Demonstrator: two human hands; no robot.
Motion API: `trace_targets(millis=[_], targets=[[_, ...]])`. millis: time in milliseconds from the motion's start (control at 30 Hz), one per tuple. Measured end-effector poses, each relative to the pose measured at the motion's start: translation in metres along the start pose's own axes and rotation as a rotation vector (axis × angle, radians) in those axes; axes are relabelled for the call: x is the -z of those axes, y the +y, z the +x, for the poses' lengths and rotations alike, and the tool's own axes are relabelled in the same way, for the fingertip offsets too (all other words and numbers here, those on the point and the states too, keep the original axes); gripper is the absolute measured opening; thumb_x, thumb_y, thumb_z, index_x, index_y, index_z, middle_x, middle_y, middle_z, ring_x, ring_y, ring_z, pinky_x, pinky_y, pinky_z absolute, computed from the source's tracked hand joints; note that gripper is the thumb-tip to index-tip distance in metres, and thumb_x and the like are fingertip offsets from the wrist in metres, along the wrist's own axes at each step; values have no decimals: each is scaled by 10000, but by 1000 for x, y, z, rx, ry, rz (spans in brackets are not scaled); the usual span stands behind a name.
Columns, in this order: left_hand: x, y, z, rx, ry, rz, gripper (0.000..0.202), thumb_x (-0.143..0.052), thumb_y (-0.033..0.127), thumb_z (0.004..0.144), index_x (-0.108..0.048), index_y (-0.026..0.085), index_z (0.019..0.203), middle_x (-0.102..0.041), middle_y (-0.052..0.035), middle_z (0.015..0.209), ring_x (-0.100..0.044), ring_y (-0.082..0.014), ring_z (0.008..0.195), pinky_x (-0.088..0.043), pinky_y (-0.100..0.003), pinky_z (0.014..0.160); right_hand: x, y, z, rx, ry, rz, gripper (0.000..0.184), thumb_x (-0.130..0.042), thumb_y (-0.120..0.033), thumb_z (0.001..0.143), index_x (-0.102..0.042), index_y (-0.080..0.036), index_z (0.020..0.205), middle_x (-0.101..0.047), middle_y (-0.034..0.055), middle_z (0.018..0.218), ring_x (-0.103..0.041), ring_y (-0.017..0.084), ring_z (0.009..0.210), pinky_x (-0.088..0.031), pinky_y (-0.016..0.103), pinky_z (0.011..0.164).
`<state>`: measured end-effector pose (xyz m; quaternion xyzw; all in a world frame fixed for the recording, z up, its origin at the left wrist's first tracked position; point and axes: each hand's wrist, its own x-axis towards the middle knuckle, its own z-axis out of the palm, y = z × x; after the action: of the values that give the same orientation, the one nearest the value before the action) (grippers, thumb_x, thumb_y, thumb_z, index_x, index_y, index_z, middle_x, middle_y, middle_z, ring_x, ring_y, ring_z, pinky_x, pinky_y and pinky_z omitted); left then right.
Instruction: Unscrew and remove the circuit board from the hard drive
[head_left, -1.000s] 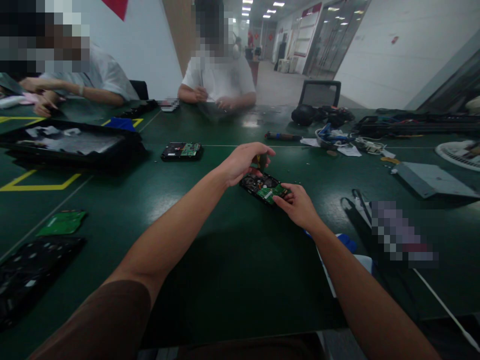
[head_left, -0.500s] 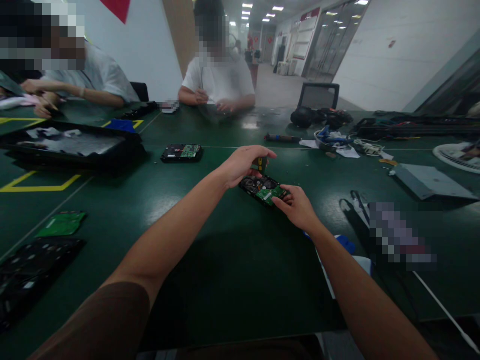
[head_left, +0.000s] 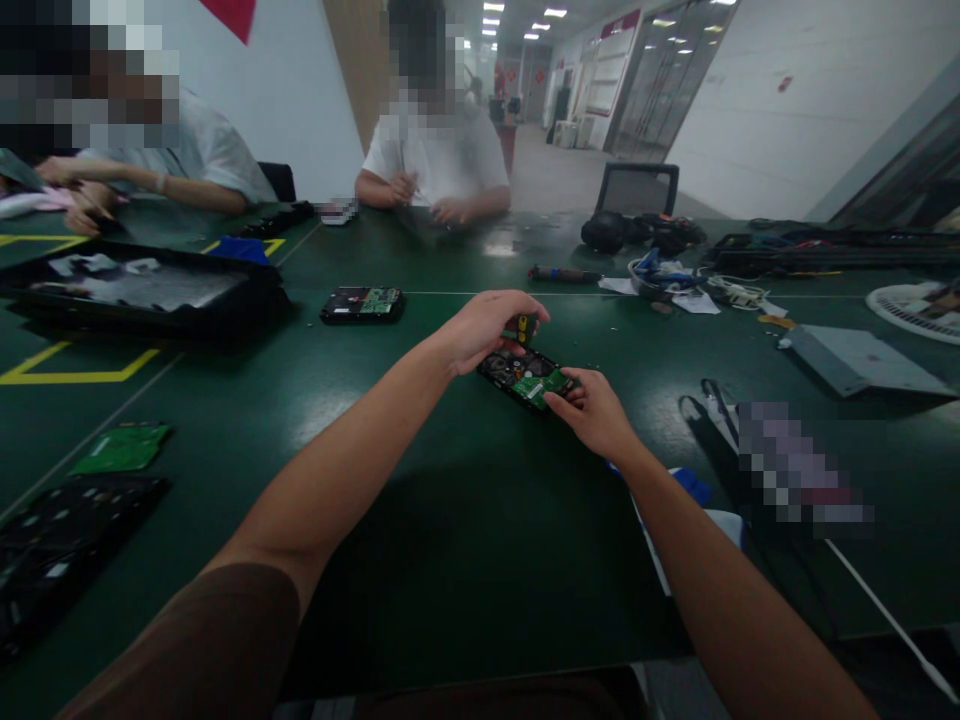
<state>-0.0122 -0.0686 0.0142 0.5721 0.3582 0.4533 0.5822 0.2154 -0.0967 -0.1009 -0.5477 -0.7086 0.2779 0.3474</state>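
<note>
A hard drive [head_left: 531,382] lies on the green table in front of me, its green circuit board facing up. My right hand [head_left: 589,405] grips its near right end between thumb and fingers. Over the far left end of the drive, my left hand [head_left: 491,330] is closed round a short black-and-yellow screwdriver handle [head_left: 524,327]. The tip of the screwdriver is hidden behind the fingers and cannot be made out. Another hard drive [head_left: 362,305] rests farther off to the left, circuit board up.
A black tray [head_left: 255,290] stands at left. Nearer are a green circuit board [head_left: 124,447] and a black drive casing [head_left: 71,540]. A power screwdriver [head_left: 564,274], a bowl of wires [head_left: 656,280] and a grey metal box [head_left: 862,360] lie toward the right. Two people sit across the table.
Almost nothing differs. Both hands keep their places on the hard drive and screwdriver, and the view has shifted very slightly.
</note>
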Motion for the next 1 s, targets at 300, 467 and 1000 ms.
trace_targets(millis=[300, 467, 1000], targets=[[1, -3, 2, 44, -14, -88, 164, -622, 300, 827, -630, 154, 902, -693, -110, 944, -657, -208, 896, -531, -291, 651, -3, 5, 1, 4, 3, 5, 614, -714, -502, 863, -584, -165, 1359, -522, 173, 1325, -657, 168, 794, -622, 404, 739], [1, 0, 1, -4, -8, 16, 220, -600, 319, 834, -708, 129, 860, -685, -122, 1008, -619, -189, 898, -467, -237, 584, -2, 3, 1, 12, 15, -12, 585, -729, -491, 857, -599, -186, 1338, -529, 157, 1316, -655, 169, 792, -625, 401, 741], [3, -4, 4, 6, 22, -12, 224, -605, 335, 835, -709, 142, 883, -691, -131, 1013, -618, -198, 914, -479, -250, 602, 0, -3, -8, 46, -35, -59, 828, -868, -544, 680, -576, -179, 1363, -483, 155, 1330, -609, 177, 830, -623, 422, 771]])
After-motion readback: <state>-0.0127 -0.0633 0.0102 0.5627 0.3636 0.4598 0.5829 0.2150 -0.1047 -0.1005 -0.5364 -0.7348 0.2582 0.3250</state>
